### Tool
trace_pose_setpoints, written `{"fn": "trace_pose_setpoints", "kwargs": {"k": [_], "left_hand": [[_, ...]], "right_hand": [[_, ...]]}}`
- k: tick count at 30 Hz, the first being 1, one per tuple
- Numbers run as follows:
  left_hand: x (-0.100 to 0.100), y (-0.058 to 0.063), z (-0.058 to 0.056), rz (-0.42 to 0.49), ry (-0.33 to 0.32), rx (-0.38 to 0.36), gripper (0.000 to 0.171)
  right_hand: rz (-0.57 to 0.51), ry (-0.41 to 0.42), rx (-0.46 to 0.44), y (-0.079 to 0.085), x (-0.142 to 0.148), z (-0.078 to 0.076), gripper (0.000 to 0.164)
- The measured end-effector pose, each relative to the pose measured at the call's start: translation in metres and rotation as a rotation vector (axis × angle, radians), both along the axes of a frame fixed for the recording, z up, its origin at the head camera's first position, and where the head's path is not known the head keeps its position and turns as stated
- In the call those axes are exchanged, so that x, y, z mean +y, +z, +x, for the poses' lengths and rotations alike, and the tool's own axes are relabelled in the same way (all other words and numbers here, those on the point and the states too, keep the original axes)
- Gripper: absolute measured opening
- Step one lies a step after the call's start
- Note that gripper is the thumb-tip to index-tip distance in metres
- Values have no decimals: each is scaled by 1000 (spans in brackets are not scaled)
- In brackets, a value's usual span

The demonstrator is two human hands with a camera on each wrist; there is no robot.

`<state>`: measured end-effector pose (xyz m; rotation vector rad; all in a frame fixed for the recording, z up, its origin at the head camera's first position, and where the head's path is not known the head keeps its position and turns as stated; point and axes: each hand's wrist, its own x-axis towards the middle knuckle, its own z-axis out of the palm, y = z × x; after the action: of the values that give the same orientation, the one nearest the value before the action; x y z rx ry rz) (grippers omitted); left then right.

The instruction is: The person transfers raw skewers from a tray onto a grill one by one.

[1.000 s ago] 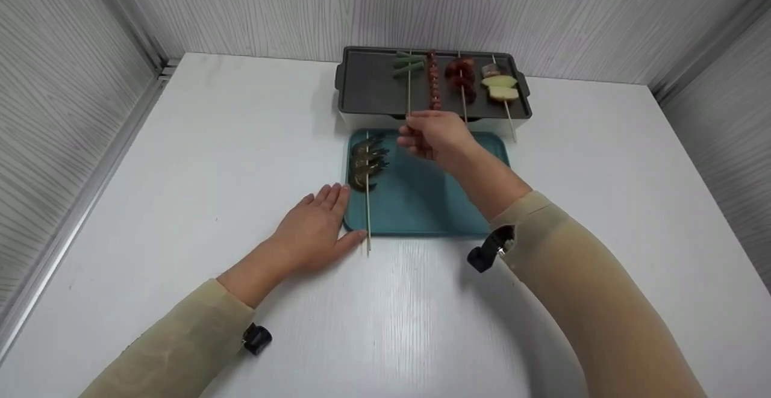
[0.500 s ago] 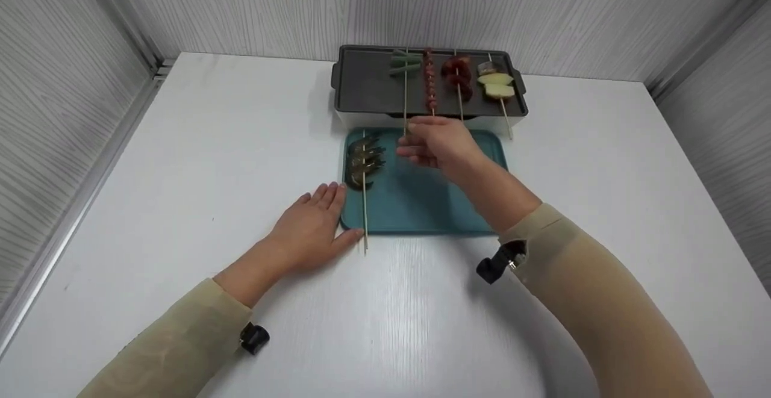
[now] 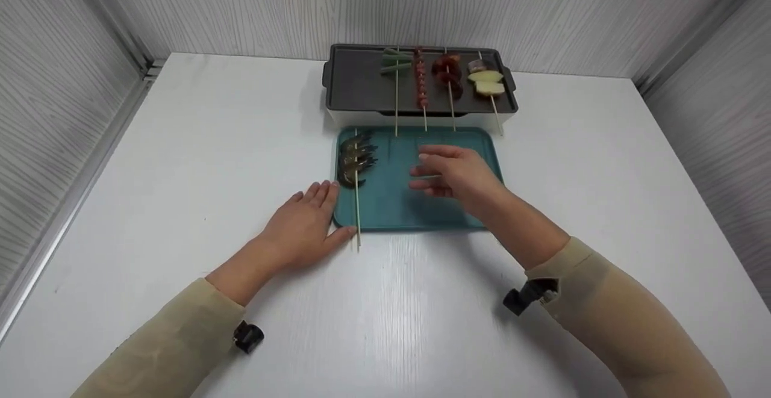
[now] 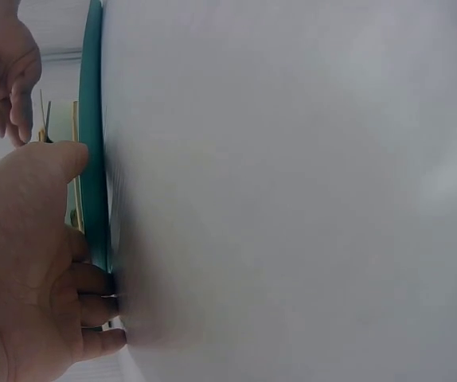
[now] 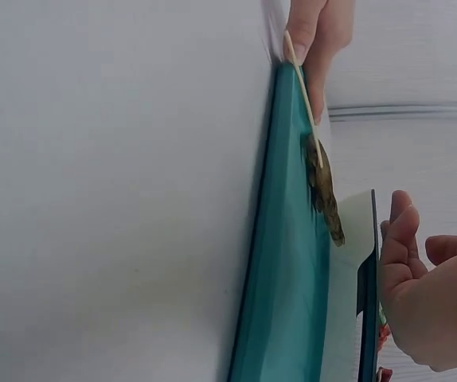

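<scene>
A teal tray (image 3: 421, 220) lies on the white table, with a shrimp skewer (image 3: 354, 160) along its left side. My left hand (image 3: 301, 223) rests flat at the tray's left edge, its thumb at the front corner beside the skewer's stick. Over the tray hovers my right hand (image 3: 461, 175), fingers spread loosely and holding nothing. Behind the tray stands a grill (image 3: 358, 82) with a dark plate. On it, from left to right, lie a green vegetable skewer (image 3: 396, 64), a thin red skewer (image 3: 421, 79), a dark red meat skewer (image 3: 447, 76) and a skewer of pale slices (image 3: 486, 85).
White wood-grain panels (image 3: 241, 6) enclose the back and both sides of the table (image 3: 211, 145). The skewers' sticks overhang the grill's front edge. A small black camera (image 3: 523, 298) is strapped at the right wrist, another camera (image 3: 247, 336) at the left.
My right hand has let go of the green vegetable skewer's stick and drawn back toward the front right, its fingers opening. That skewer stays on the grill. My left hand keeps its place.
</scene>
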<state>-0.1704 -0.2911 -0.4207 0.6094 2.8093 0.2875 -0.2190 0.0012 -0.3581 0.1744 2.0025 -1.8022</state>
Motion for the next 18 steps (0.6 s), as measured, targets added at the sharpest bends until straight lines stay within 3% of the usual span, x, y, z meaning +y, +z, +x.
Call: {"fn": "trace_pose_setpoints", "kwargs": {"k": [6, 10, 14, 18], "left_hand": [[1, 0, -1, 5, -8, 6, 94], [1, 0, -2, 9, -16, 10, 94], [-1, 1, -2, 15, -16, 8, 94], [-4, 1, -2, 40, -12, -8, 93]], "right_hand": [[85, 31, 49, -11, 20, 19, 50], [227, 44, 212, -17, 46, 28, 50], [457, 42, 407, -21, 70, 32, 48], [642, 39, 529, -24, 90, 35, 47]]}}
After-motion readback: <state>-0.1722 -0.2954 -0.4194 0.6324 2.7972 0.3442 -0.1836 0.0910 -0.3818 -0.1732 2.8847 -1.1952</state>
